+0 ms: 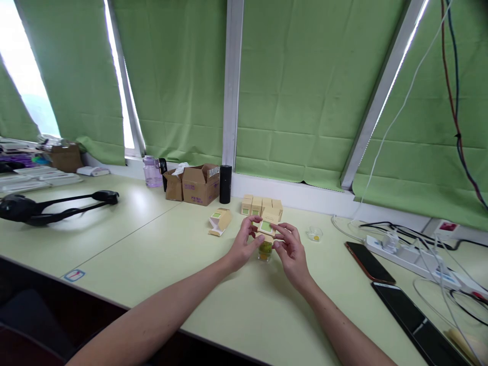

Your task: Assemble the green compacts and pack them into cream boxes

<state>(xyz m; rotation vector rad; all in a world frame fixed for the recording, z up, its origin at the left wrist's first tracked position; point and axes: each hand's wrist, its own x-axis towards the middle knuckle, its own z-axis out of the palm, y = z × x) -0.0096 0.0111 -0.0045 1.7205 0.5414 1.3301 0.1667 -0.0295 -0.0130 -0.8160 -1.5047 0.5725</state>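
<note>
Between my two hands is a small tan cardboard box [270, 217] with a green label, its lower end open. A little clear jar [264, 252] with green and yellow contents shows right below the box; whether part of it is inside, I cannot tell. My left hand [244, 245] is closed on the box's left side, thumb near the jar's top. My right hand [292, 252] grips the right side, with fingertips on the label. Left of them, another small carton [220, 222] lies with flaps open. Several similar boxes [256, 205] stand behind, partly hidden.
A clear dish [314, 234] with something yellow sits right of my hands. Farther right lie a phone [369, 262], a larger black device [415, 320] and a power strip [412, 258] with cables. Behind stand a black cylinder [225, 184], a brown carton [200, 185] and a purple bottle [152, 172].
</note>
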